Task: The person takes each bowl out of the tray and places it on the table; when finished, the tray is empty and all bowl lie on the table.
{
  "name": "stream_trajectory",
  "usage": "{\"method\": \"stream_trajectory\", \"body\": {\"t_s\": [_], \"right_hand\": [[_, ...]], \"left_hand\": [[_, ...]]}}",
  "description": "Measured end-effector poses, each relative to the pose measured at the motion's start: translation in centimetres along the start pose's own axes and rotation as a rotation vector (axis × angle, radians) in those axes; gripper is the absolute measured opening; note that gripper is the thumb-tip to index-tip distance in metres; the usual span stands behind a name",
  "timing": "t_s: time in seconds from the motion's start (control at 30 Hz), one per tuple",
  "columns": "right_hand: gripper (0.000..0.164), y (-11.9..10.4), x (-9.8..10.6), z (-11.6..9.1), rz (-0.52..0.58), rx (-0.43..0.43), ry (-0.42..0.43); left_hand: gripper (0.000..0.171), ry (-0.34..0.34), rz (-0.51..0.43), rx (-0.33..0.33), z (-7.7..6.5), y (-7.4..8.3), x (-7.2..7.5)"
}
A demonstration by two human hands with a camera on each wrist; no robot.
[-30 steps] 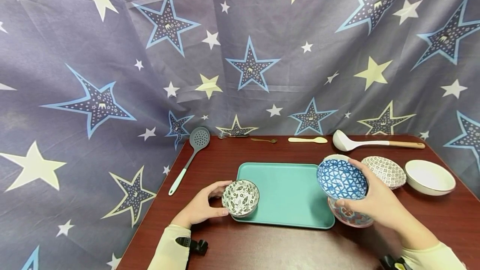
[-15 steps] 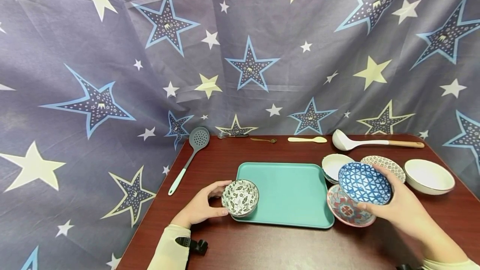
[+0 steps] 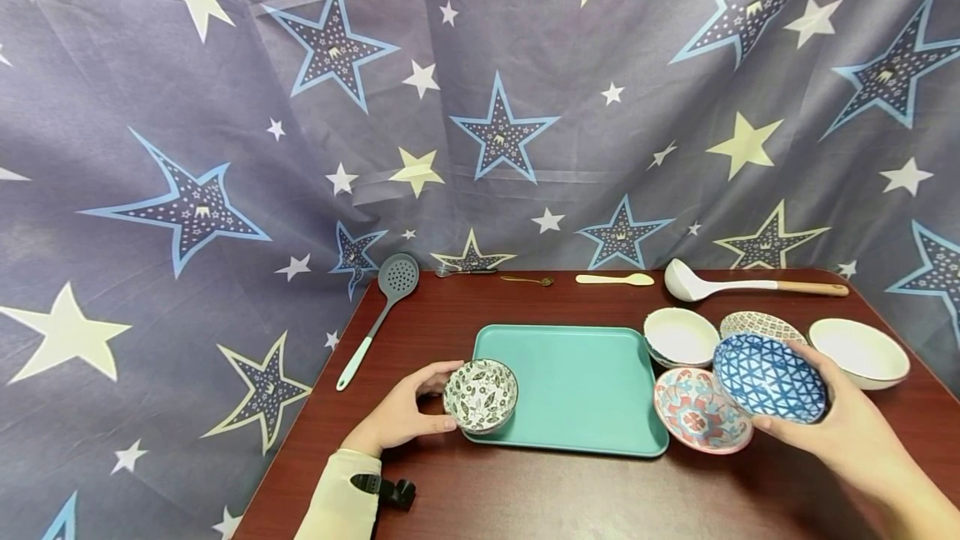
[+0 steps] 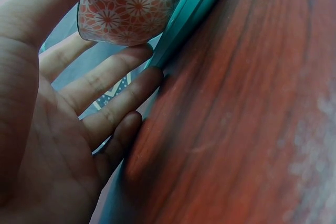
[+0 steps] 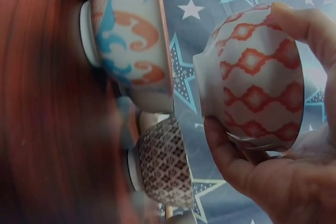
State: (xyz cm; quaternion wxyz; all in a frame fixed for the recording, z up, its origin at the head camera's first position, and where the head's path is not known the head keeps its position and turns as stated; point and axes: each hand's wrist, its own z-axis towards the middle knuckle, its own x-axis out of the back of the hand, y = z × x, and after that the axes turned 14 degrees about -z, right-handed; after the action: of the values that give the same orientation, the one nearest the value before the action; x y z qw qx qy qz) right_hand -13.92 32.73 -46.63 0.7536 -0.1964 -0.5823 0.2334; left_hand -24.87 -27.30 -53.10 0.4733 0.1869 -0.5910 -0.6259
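Note:
My left hand (image 3: 401,408) holds a small bowl (image 3: 481,396) with a leaf pattern inside, thumb at its near side and index finger at its far side. This bowl stands over the left end of a turquoise tray (image 3: 577,386); its outside shows orange with white flowers in the left wrist view. My right hand (image 3: 851,417) grips a bowl (image 3: 771,377) by its side, raised and tilted, blue-patterned inside and white with red diamonds outside (image 5: 254,80). Just left of it sits a red-and-blue floral bowl (image 3: 697,413) at the tray's right end, partly overlapped by the raised one.
Behind the raised bowl are a white bowl (image 3: 681,337), a brown-patterned bowl (image 3: 757,324) and a wider white bowl (image 3: 858,351). Along the back edge lie a ladle (image 3: 720,285), a pale spoon (image 3: 615,279) and small utensils. A grey skimmer (image 3: 386,298) lies at the left.
My right hand has carried the blue-patterned bowl rightward, away from the white bowl and past the red-and-blue floral bowl, uncovering both. My left hand and its bowl have stayed in place.

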Motion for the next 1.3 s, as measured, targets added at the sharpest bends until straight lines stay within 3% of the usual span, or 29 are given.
{"method": "stream_trajectory", "body": {"t_s": [0.37, 0.53, 0.87, 1.07, 1.3], "right_hand": [[0.113, 2.2, 0.5, -1.2, -0.082, -0.089, 0.017], [0.114, 2.6, 0.4, -1.8, -0.055, -0.13, 0.024], [0.112, 4.0, 0.2, -2.2, -0.067, -0.133, 0.038], [0.112, 4.8, 0.0, -2.1, -0.091, -0.162, -0.007], [0.115, 5.3, -0.3, -1.9, -0.105, -0.202, -0.076]], "left_hand": [[0.083, 0.003, 0.002, 0.004, 0.0, -0.1, 0.1], [0.082, 0.001, 0.003, -0.007, 0.0, -0.1, 0.0], [0.083, 0.001, 0.011, 0.006, -0.1, -0.3, 0.1], [0.083, -0.004, 0.013, -0.009, 0.0, -0.3, 0.1], [0.083, 0.004, 0.01, 0.029, -0.1, -0.3, 0.1]]}}
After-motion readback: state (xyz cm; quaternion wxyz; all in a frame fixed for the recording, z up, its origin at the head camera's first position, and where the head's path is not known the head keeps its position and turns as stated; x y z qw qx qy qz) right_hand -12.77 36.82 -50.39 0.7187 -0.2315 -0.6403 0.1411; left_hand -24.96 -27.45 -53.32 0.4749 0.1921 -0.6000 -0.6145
